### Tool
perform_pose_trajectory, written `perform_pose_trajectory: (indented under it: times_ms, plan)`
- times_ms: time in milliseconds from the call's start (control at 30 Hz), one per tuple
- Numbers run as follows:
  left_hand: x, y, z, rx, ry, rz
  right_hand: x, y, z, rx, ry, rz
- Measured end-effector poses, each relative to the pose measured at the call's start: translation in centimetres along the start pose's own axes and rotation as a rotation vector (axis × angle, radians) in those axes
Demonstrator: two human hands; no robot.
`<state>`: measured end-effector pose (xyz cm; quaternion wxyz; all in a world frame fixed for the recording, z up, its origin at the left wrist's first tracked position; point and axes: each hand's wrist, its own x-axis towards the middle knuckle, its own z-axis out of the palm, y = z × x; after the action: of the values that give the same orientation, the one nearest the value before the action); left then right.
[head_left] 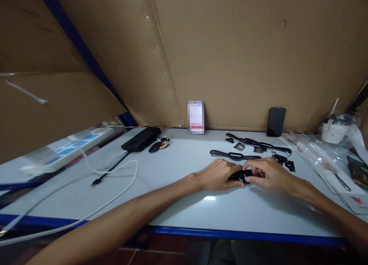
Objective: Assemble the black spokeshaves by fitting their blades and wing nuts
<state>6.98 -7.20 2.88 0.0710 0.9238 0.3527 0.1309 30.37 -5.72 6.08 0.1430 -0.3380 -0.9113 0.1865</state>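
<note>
My left hand (216,174) is closed around one side of a black spokeshave (240,175), low over the front of the table. The fingers of my right hand (269,175) pinch at its other side, covering much of it. Just beyond my hands lies another black spokeshave (236,156). Farther back, more black spokeshave bodies (253,143) overlap in a row. Flat metal blades (239,146) and small black cap pieces (290,166) are scattered around them.
A phone with a lit screen (196,118) and a dark phone (276,122) lean on the back wall. At right are clear plastic packages (324,165) and a white cup (333,132). Left stand a black adapter (140,139), a power strip (74,148) and a white cable (126,190).
</note>
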Motion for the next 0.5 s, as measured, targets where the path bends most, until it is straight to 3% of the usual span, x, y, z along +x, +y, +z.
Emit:
perform_pose_trajectory:
  times_ms: [100,500]
  plan:
    - [0.0,0.1,-0.1,-0.001,-0.001,-0.003,-0.1,1.1,-0.6,0.038,-0.059,-0.079]
    - [0.1,0.2,-0.3,0.004,-0.011,-0.001,0.2,1.6,0.1,0.106,-0.098,-0.095]
